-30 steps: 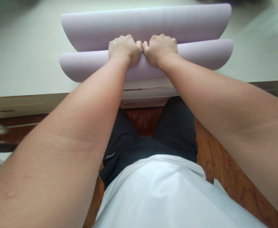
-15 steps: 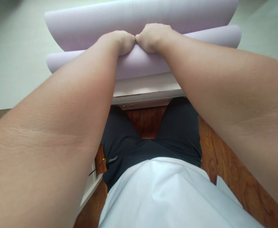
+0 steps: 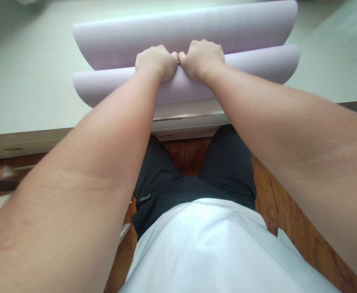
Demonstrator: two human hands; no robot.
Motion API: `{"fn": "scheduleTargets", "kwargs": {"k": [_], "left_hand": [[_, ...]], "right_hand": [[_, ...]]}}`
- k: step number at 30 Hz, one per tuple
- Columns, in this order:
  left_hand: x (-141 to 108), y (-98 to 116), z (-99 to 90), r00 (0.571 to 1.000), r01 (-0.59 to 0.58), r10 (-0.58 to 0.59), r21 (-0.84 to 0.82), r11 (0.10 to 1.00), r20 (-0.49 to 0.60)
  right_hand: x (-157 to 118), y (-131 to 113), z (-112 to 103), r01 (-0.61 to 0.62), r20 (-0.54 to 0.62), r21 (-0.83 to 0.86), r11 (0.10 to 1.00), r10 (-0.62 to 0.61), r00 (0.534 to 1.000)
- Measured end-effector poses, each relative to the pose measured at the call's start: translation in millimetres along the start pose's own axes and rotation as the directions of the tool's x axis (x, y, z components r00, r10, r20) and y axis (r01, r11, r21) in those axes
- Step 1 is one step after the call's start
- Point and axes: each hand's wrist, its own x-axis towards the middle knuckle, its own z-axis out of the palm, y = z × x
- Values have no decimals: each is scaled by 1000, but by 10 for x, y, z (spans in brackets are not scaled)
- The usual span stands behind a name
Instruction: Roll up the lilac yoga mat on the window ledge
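Note:
A large lilac sheet (image 3: 245, 28), which looks like paper or a thin mat, bows up into two long curved folds on the desk, one far and one near. At the middle of the dip between the folds, my left hand (image 3: 157, 62) is closed on the sheet. My right hand (image 3: 203, 57) grips it just beside, the two thumbs almost touching. Under both hands the fingertips are hidden. A small bulge of the near fold shows between my wrists.
The pale desk top (image 3: 29, 89) spreads around the sheet, its front edge before my knees. Under it sits a drawer front with a small handle (image 3: 165, 134). Wooden floor (image 3: 270, 195) shows beside my legs. A blurred object (image 3: 26, 2) stands at the far left.
Both hands have tipped upright, knuckles now showing, and sit slightly lower in view. The sheet's ends appear drawn inward, and more of the desk's front edge shows.

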Motion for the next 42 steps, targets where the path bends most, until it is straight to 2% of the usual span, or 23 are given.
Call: {"fn": "scheduleTargets", "kwargs": {"k": [3,6,10,14,19,22,27,31,36,42], "left_hand": [[-116,36,57,995,32,-31,13,999,-91],[-183,30,177,993,62,-64,-22,998,-100],[-165,-65,425,988,4,-19,-99,995,-154],[-114,-159,612,978,-103,64,-194,976,-200],[-280,-145,623,981,-81,40,-212,974,-189],[-473,-128,631,967,-145,71,-300,943,-245],[-625,-195,807,946,-210,94,-369,905,-309],[-672,-234,918,930,-223,101,-324,920,-353],[-857,-219,900,928,-218,97,-313,924,-359],[-1006,-200,863,951,-165,57,-342,925,-302]], "right_hand": [[-78,36,87,5,-117,13,1000,-4,993],[-200,75,191,39,-168,6,999,-37,985],[-365,143,343,76,-212,-13,997,-77,974],[-434,234,474,107,-235,-82,991,-124,964],[-472,305,613,99,-243,-86,991,-117,963],[-551,333,689,110,-268,-52,993,-120,956],[-740,370,732,128,-245,-61,990,-139,960],[-854,385,737,139,-240,-32,990,-143,960],[-966,399,808,147,-253,-26,989,-149,956],[-1041,436,914,156,-306,-24,988,-156,939]]}}
